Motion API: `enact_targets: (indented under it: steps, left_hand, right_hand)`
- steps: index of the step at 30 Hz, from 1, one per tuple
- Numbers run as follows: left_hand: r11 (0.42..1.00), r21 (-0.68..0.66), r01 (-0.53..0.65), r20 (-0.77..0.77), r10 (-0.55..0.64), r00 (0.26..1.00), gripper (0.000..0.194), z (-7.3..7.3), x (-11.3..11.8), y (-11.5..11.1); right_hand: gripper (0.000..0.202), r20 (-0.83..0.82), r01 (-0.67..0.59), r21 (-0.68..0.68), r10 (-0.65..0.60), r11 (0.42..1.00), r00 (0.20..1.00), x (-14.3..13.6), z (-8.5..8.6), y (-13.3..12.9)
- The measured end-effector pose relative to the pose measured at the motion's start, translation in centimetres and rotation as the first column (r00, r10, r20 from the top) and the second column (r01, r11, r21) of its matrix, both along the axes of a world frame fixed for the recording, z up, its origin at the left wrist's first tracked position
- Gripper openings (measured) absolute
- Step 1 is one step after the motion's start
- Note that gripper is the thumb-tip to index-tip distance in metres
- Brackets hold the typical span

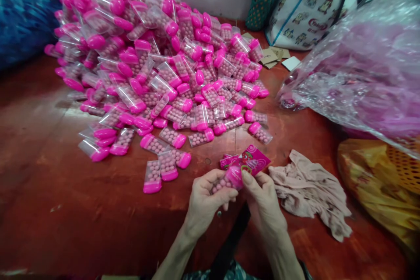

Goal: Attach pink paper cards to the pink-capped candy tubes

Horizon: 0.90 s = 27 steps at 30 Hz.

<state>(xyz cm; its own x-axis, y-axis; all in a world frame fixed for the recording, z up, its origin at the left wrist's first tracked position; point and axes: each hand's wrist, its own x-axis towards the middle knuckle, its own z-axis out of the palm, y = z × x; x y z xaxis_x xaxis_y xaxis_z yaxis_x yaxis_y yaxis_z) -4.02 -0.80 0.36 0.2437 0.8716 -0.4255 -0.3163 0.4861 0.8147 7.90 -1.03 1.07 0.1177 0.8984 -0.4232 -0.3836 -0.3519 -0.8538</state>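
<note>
Near the bottom centre, my left hand (205, 201) is wrapped round a clear container (220, 185) of pink balls with a bright pink cap. My right hand (265, 201) meets it at the cap end, its thumb and fingers pinching a printed pink card (256, 159) that shows a cartoon figure. A small yellowish ring shows by the right thumb. Another bit of pink printed card lies just behind the container. Beyond both hands rises a large heap of similar pink-capped containers (167, 74), with several loose ones at its near edge.
A crumpled beige cloth (311, 183) lies right of my hands. Further right are a yellow bag (367, 175), an orange basket (405, 164) and a clear plastic bag (367, 65) with pink contents. A white printed bag (308, 8) stands behind; blue plastic (26, 13) is far left.
</note>
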Motion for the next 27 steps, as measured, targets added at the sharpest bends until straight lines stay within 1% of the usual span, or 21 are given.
enact_targets:
  steps: [3, 6, 8, 10, 13, 16, 19, 21, 24, 27]
  left_hand:
    - [1.000, 0.001, 0.007, -0.067, -0.007, 0.998, 0.015, 0.4, -0.1, 0.1]
    - [0.999, 0.037, 0.012, -0.201, -0.005, 0.980, 0.013, 0.6, 0.0, 0.0]
    - [0.995, 0.099, 0.010, -0.307, 0.021, 0.952, 0.012, 0.6, 0.1, -0.1]
    - [0.984, 0.175, 0.014, -0.390, 0.056, 0.919, 0.013, 0.6, 0.2, -0.2]
    - [0.965, 0.259, 0.049, -0.441, 0.073, 0.895, 0.019, 0.5, 0.2, -0.2]
    - [0.954, 0.281, 0.102, -0.437, 0.032, 0.899, 0.021, 0.5, 0.0, -0.3]
    - [0.962, 0.252, 0.103, -0.419, 0.013, 0.908, 0.013, 0.3, 0.0, -0.4]
    - [0.973, 0.215, 0.078, -0.395, 0.014, 0.919, 0.007, 0.0, 0.2, -0.6]
    - [0.991, 0.128, 0.026, -0.320, 0.017, 0.947, 0.008, -0.5, 0.8, -0.9]
    - [0.997, 0.061, -0.044, -0.201, 0.056, 0.978, 0.012, -0.7, 1.5, -0.8]
  right_hand:
    - [0.011, -0.144, 0.025, -0.040, -0.030, 0.999, 0.989, -0.4, 0.1, 0.1]
    - [0.015, -0.197, 0.076, -0.017, -0.078, 0.997, 0.977, -1.0, 0.1, 0.0]
    - [0.012, -0.179, 0.084, -0.003, -0.083, 0.996, 0.980, -1.1, -0.1, 0.0]
    - [0.015, -0.140, 0.065, -0.033, -0.069, 0.997, 0.988, -1.1, -0.4, 0.0]
    - [0.016, -0.110, 0.087, -0.104, -0.099, 0.991, 0.989, -1.0, -0.7, 0.2]
    - [0.015, -0.096, 0.136, -0.117, -0.148, 0.984, 0.984, -1.0, -0.8, 0.3]
    - [0.016, 0.002, 0.129, -0.099, -0.129, 0.987, 0.992, -1.4, -0.8, 0.0]
    - [0.015, 0.129, 0.104, -0.082, -0.093, 0.991, 0.987, -1.7, -0.8, -0.3]
    - [0.017, 0.284, 0.073, -0.068, -0.050, 0.995, 0.957, -1.9, -0.8, -0.6]
    - [0.020, 0.312, 0.071, -0.056, -0.050, 0.996, 0.949, -1.7, -0.7, -0.5]
